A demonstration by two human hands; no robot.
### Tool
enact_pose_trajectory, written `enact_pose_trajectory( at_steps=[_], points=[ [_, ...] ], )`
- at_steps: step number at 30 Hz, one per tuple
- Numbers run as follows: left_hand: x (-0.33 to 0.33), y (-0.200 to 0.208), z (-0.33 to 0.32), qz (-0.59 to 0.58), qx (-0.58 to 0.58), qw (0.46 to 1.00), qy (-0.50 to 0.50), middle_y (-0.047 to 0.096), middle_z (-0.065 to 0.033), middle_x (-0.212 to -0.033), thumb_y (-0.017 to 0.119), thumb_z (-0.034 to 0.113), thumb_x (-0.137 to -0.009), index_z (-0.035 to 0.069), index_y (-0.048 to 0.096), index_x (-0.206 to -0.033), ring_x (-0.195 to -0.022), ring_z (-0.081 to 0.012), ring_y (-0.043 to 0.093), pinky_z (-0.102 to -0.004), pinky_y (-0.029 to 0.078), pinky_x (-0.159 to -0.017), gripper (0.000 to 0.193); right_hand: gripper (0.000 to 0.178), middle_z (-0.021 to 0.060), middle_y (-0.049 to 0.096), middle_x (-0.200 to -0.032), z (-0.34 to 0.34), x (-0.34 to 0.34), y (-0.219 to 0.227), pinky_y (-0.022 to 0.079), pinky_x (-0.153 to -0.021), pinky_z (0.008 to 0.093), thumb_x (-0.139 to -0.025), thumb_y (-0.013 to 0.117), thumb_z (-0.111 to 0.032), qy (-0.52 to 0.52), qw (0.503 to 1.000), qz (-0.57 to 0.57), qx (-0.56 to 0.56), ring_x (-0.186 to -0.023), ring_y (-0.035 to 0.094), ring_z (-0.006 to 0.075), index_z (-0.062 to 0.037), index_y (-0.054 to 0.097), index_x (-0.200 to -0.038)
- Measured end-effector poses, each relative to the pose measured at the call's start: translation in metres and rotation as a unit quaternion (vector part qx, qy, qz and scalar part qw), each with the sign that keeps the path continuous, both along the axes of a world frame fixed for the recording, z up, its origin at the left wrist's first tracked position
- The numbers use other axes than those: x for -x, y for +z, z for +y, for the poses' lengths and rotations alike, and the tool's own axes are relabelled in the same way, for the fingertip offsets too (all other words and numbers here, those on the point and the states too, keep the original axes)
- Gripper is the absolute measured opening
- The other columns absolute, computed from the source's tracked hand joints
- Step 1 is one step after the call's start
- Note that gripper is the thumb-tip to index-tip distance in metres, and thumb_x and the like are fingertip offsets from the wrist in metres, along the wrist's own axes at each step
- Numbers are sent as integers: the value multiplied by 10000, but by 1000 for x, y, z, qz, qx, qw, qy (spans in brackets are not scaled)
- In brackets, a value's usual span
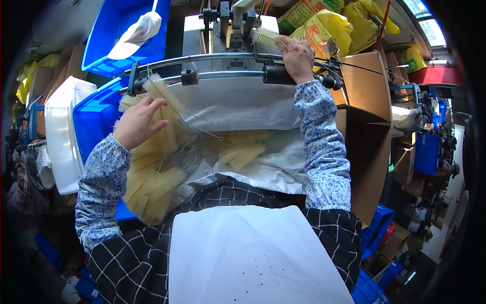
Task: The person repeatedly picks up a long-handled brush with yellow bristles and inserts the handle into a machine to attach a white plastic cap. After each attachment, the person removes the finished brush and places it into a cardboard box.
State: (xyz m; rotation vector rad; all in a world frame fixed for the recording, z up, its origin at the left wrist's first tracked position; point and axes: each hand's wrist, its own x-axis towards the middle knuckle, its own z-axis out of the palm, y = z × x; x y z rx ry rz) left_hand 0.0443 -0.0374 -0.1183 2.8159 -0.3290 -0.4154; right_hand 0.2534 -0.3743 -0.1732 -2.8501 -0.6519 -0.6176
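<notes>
My left hand (139, 122) is open, thumb and fingers apart. It is beside a pale yellow bristle brush (164, 95) that stands at the left end of the metal rails. Below it lies a heap of similar brushes (152, 190) with twisted wire stems ending in small loops. My right hand (298, 58) reaches over the rails (228, 74) at their right part, fingers closed on the end of a bristle brush (265, 37) beside the machine (236, 38). The fingertips partly hide where that brush is held.
Blue bins (93, 114) and a white plastic tray (63, 137) stand at the left. A white cap-like cloth (136, 38) is in the upper bin. An opened cardboard box (369, 86) stands close to my right arm. Yellow sacks (329, 33) lie behind. White sheeting (238, 104) hangs below the rails.
</notes>
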Motion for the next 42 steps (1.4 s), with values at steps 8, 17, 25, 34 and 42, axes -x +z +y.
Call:
enact_pose_trajectory(
  at_steps=[8,17,25,34,42],
  points=[
    [-7,-12,-4,59,132,989,15,527,-70,-807,646,203,-750,80,494,-948,-669,-168,527,-296,428,-606,278,238,14,598,-896,-2,-8,-5,352,-764,396,-845,482,-344,-20,999,35,26,-879,500,247,-270,581,-1049],
    [-5,48,0,71,395,906,136,417,37,-821,567,26,-777,57,478,-890,-622,15,361,-142,297,-492,147,265,-26,580,-880,-8,-15,-12,327,-788,384,-797,516,-203,13,996,85,-23,-904,473,208,-289,595,-1034],
    [7,78,5,-81,387,917,59,429,2,-832,560,-28,-723,48,480,-907,-783,-80,418,-204,347,-709,214,328,19,532,-1083,-5,-48,-29,212,-956,471,-843,453,-178,45,997,11,66,-1144,367,217,-321,533,-1127],
    [9,82,1,-77,400,912,45,427,-34,-828,562,-67,-662,45,475,-886,-829,-146,434,-252,338,-800,265,406,50,517,-1136,-30,-29,-15,271,-898,497,-782,559,-297,-39,998,-44,11,-1110,397,243,-200,502,-1173],
    [1,84,-8,-80,389,917,38,433,-36,-833,558,-50,-661,58,475,-862,-845,-148,440,-260,352,-808,243,360,70,579,-1060,-39,-25,-23,371,-805,400,-750,586,-237,-59,990,44,-122,-972,547,235,-106,576,-1084]
  ],
)
